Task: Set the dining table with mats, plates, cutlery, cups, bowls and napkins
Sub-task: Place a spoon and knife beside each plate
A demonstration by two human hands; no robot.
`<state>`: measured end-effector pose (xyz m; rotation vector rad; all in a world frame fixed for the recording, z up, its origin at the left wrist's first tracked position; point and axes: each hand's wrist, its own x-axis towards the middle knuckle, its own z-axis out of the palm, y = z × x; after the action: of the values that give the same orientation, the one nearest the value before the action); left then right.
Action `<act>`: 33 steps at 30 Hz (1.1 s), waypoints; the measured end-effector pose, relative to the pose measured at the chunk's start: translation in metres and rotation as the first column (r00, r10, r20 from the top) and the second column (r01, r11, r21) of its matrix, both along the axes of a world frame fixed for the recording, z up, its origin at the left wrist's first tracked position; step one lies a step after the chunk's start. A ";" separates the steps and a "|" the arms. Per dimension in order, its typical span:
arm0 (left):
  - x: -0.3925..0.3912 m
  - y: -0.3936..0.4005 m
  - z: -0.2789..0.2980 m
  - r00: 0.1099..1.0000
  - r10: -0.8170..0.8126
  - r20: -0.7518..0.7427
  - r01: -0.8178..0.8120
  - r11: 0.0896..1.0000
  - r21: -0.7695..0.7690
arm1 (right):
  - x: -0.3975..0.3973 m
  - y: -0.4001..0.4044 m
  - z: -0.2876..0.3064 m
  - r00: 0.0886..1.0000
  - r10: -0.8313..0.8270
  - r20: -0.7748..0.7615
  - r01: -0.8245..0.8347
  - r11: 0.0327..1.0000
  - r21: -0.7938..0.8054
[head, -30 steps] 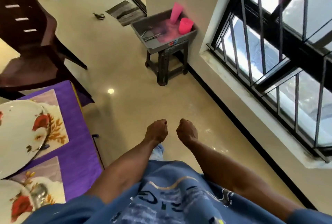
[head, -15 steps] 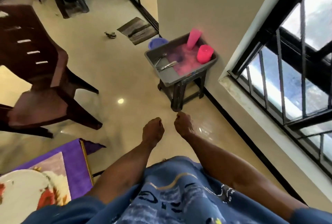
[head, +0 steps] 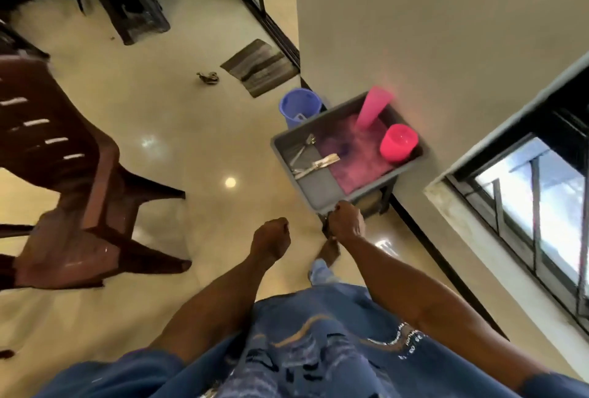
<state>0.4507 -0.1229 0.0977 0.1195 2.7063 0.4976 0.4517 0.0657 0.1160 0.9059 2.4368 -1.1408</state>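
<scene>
A grey tray (head: 382, 185) stands on a dark stool by the wall. In it lie metal forks and other cutlery (head: 314, 163) on the left, a purple mat (head: 360, 161), a tall pink cup (head: 373, 107) leaning at the back and a short pink cup (head: 398, 142) on the right. My right hand (head: 345, 220) is curled in a fist at the tray's near corner and holds nothing; whether it touches the tray is unclear. My left hand (head: 271, 238), also a fist with nothing in it, hangs over the floor to the left.
A blue bucket (head: 299, 107) sits on the floor behind the tray. A brown plastic chair (head: 63, 174) stands at the left. A barred window (head: 526, 206) lines the right wall. A doormat (head: 259, 67) and a dark stool (head: 127, 5) are farther off.
I have walked toward the tray; the dining table with its mats and plates has dropped out of view at the left. My right hand has reached forward to the tray's near corner.
</scene>
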 end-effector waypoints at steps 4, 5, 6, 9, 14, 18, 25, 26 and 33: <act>-0.090 0.027 0.010 0.995 0.093 -0.021 -0.092 0.995 0.031 | -0.085 0.015 0.015 0.999 -0.001 -0.040 0.001 1.000 -0.016; -0.109 0.037 0.009 0.997 0.073 -0.020 -0.072 0.997 0.033 | -0.100 0.018 0.016 0.999 0.001 -0.045 -0.002 1.000 -0.015; -0.124 0.046 0.008 0.998 0.061 -0.009 -0.060 0.997 0.043 | -0.112 0.022 0.015 0.999 -0.008 -0.038 0.007 1.000 -0.016; -0.160 0.069 0.002 0.999 0.010 0.035 -0.012 0.999 0.048 | -0.132 0.030 0.008 0.999 -0.035 0.005 0.035 0.999 -0.015; -0.219 0.096 -0.024 0.983 -0.070 0.167 0.058 0.996 0.073 | -0.162 0.043 -0.014 0.985 -0.153 0.083 0.156 0.987 -0.028; -0.263 0.118 -0.050 0.950 -0.091 0.299 0.072 0.995 0.073 | -0.194 0.052 -0.034 0.945 -0.295 0.145 0.300 0.954 -0.015; -0.311 0.137 -0.120 0.877 -0.225 0.425 0.217 0.974 0.067 | -0.223 0.056 -0.082 0.881 -0.394 0.263 0.409 0.912 -0.006; -0.316 0.140 -0.128 0.870 -0.250 0.424 0.249 0.967 0.060 | -0.225 0.057 -0.090 0.876 -0.397 0.275 0.413 0.911 -0.002; -0.335 0.147 -0.186 0.852 -0.319 0.414 0.370 0.928 -0.046 | -0.229 0.054 -0.138 0.861 -0.414 0.295 0.441 0.897 -0.026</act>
<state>0.1156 0.0237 -0.0884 0.4162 2.2351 0.2128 0.2228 0.1197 -0.0223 1.5202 1.9859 -1.1523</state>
